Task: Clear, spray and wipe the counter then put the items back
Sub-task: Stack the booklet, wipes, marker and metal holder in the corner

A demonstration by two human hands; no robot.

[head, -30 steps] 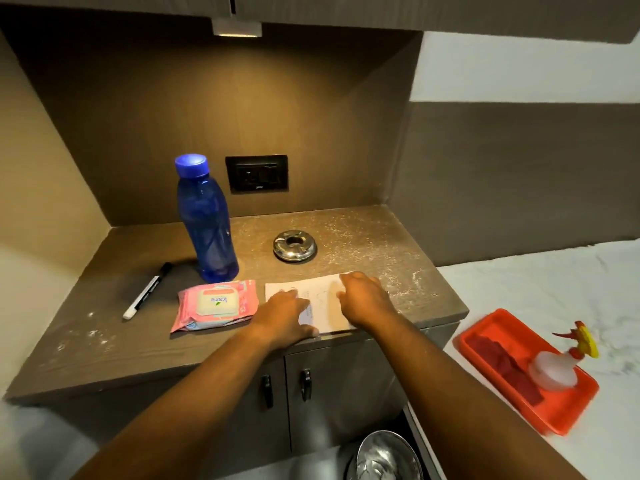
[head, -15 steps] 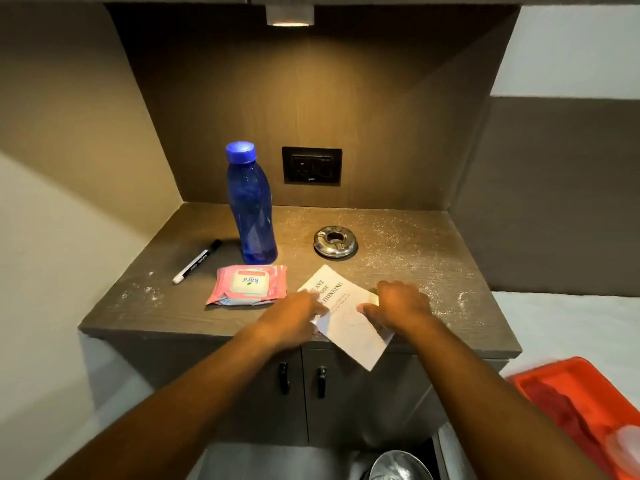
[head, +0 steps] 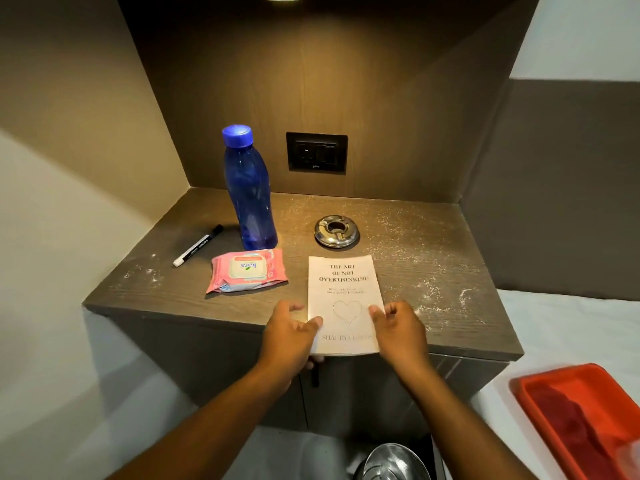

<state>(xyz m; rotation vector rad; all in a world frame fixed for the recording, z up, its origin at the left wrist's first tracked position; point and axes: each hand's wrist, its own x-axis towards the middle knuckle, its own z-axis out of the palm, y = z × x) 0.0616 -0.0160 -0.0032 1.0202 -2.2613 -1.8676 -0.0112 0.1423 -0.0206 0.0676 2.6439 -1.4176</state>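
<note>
Both hands, left hand (head: 289, 336) and right hand (head: 401, 329), pinch book (head: 343, 296) titled "THE ART OF NOT OVERTHINKING".

Right of the ashtray (head: 336, 231) the dusty counter (head: 433, 258) lies open; left of it, bottle (head: 250, 188), wipes pack (head: 247, 270) and marker (head: 198, 245) crowd the way.

blue bottle (head: 250, 195) | pink wipes pack (head: 246, 270) | red tray (head: 585, 410) | white-speckled brown counter (head: 433, 258)

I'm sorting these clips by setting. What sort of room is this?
Probably a hotel or guest bedroom. A small built-in counter sits in a wood-panelled niche with a wall socket, a steel ashtray stands on it, and what looks like a white-sheeted bed adjoins on the right.
</note>
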